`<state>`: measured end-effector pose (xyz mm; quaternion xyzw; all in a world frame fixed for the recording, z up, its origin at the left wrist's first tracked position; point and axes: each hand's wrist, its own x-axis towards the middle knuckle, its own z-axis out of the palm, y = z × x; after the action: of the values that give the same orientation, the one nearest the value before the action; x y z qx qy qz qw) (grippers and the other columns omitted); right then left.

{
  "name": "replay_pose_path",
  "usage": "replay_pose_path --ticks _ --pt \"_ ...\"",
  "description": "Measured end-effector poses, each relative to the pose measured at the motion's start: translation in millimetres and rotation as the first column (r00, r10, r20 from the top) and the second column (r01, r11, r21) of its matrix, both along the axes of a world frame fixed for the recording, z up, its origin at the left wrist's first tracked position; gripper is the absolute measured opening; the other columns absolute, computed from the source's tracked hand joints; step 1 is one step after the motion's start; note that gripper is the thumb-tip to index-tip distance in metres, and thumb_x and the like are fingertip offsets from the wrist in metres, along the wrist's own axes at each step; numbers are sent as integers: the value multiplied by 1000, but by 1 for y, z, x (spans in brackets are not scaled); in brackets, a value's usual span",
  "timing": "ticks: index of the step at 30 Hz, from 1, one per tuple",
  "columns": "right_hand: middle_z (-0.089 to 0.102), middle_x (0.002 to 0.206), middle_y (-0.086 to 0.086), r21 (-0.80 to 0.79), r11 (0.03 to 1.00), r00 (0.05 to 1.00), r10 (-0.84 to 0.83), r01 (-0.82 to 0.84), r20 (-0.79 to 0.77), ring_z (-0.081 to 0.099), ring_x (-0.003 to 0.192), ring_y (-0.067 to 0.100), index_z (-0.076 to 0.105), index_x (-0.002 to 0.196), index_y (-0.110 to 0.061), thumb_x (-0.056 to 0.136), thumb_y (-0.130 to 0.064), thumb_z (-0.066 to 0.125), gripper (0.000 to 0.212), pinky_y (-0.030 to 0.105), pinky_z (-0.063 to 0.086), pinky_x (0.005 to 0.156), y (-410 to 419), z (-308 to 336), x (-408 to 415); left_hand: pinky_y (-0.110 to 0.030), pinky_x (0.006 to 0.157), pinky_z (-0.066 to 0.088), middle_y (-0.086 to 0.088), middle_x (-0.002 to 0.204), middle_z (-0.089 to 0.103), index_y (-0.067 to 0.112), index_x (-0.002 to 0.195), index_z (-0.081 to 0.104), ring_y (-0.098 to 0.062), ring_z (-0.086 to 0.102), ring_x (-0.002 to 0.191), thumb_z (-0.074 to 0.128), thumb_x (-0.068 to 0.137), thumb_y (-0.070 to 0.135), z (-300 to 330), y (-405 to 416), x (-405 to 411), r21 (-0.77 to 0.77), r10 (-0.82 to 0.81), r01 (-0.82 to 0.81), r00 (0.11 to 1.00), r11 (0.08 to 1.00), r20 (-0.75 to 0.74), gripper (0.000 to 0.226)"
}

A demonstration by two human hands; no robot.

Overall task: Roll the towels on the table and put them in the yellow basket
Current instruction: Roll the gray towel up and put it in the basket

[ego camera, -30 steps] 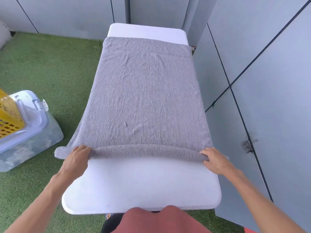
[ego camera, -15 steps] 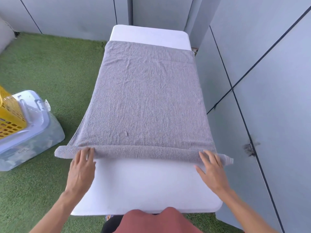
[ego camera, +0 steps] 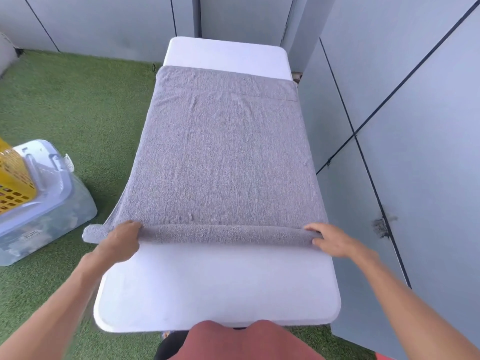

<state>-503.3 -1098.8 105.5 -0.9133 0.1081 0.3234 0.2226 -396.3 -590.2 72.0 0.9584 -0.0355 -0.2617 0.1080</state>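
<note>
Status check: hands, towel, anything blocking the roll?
Left hand and right hand grip the rolled near edge. Grey towel mostly flat on white table. Roll path unobstructed.

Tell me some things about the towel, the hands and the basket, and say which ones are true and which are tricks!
1. The grey towel is rolled only at its near edge. True.
2. The left hand rests flat on the green turf. False: it grips the roll's left end.
3. The yellow basket stands on the white table. False: it sits on a clear bin off to the left.
4. The right hand holds the roll's right end. True.
</note>
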Motion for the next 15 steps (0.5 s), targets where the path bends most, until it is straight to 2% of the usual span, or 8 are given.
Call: replay_pose_path --ticks 2,4,6,8,10,12,15 --pt "53 116 -3 88 983 966 -176 162 190 55 108 18 51 124 -27 90 -3 55 42 33 44 86 5 -4 3 -43 92 40 -21 119 53 1 126 49 -39 49 112 48 85 -7 3 -3 4 -125 144 -130 984 984 105 41" --pt "57 109 -2 -58 978 860 -146 199 490 54 106 23 60 108 -25 86 -4 61 31 39 43 88 14 -13 -1 -49 89 39 -22 113 50 2 116 56 -40 46 103 53 84 -9 7 -6 -4 -202 194 -131 923 971 333 34" --pt "59 104 -2 -222 948 784 -44 228 619 52 102 26 68 98 -21 87 -12 61 15 41 38 86 25 -23 -12 -49 76 42 -16 100 49 5 98 63 -35 44 89 60 81 -8 5 -6 -19 -93 57 -10 853 996 518 21" --pt "58 108 -1 -279 939 775 20 204 632 51 103 28 67 106 -18 92 -27 54 22 43 37 88 33 -31 -25 -49 67 45 -13 98 48 6 100 63 -34 46 85 68 79 -2 0 -8 -38 -31 -30 56 832 998 554 23" --pt "55 118 2 -305 941 797 73 143 599 45 110 26 61 121 -13 89 -32 62 37 41 33 96 35 -40 -36 -51 74 50 -16 108 50 0 118 59 -37 48 91 74 77 4 -11 -8 -52 -12 -98 126 825 992 557 44" --pt "54 122 6 -335 937 822 115 96 557 43 113 27 57 126 -7 79 -27 75 54 40 33 98 33 -44 -37 -52 86 50 -20 120 48 -6 128 51 -40 49 103 76 74 2 -17 -8 -53 4 -159 187 827 982 540 61" --pt "60 116 7 -360 927 871 89 104 482 55 110 32 61 118 -5 71 -14 79 51 45 42 92 34 -42 -22 -51 91 49 -19 121 49 -5 126 51 -40 50 108 70 74 -10 -18 -10 -33 -36 -140 185 844 982 517 56"
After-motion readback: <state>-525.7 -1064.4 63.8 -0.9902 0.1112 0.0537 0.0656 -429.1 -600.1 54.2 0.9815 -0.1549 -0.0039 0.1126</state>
